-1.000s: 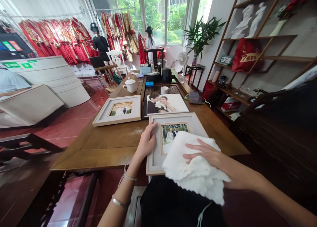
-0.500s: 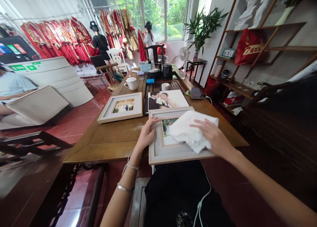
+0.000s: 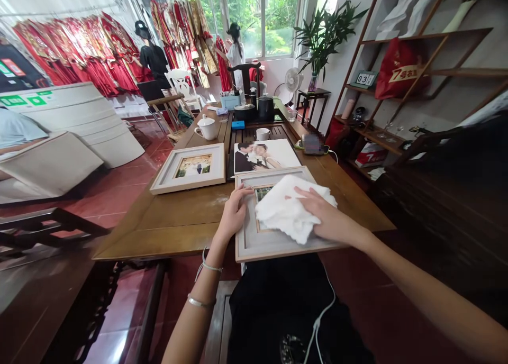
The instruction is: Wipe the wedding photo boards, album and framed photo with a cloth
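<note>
A light wooden picture frame (image 3: 254, 252) lies at the near edge of the table, overhanging it slightly. My left hand (image 3: 233, 211) grips its left side, fingers over the upper corner area. Under my right hand (image 3: 329, 216) is a white towel (image 3: 283, 208), held against the frame's glass with the fingers spread over it. The towel hides most of the photo inside; only a strip of green at its upper left shows. Just beyond lies an unframed wedding photo print (image 3: 283, 155), partly covered by the frame. To the left, a second framed photo (image 3: 190, 181) rests on the table.
Farther along the wooden table (image 3: 159, 231) stand a lidded white teapot (image 3: 206, 128), a white cup (image 3: 262, 134), a blue box (image 3: 238, 125) and a dark kettle (image 3: 265, 108). A phone (image 3: 315, 144) with a cable lies right. Two people stand by the garment racks; another sits left.
My right hand has slid the towel to the left across the glass, covering more of the photo. My left hand keeps its place on the frame. The view has shifted slightly.
</note>
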Action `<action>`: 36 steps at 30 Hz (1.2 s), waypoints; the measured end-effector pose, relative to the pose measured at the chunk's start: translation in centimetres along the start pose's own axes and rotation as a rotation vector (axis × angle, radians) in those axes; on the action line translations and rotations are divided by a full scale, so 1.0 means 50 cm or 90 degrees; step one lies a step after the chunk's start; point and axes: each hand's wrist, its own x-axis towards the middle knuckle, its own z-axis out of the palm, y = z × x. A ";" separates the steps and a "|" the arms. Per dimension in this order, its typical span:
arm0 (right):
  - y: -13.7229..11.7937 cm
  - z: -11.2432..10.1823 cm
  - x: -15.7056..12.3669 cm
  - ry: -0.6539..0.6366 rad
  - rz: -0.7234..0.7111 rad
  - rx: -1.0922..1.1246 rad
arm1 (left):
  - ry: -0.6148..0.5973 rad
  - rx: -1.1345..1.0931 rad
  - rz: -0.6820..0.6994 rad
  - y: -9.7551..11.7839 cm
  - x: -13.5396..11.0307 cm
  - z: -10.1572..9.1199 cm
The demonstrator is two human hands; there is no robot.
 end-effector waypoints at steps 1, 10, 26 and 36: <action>-0.017 -0.007 -0.021 -0.014 -0.004 0.019 | 0.001 0.001 -0.002 0.001 0.000 0.001; -0.057 -0.060 -0.157 -0.027 -0.024 -0.016 | -0.035 -0.016 -0.009 0.012 -0.001 -0.006; 0.098 -0.016 0.126 0.131 0.087 -0.170 | -0.045 -0.043 -0.012 0.025 -0.005 -0.012; 0.004 0.002 0.063 -0.051 0.025 -0.016 | 0.038 0.017 -0.073 0.025 -0.006 -0.003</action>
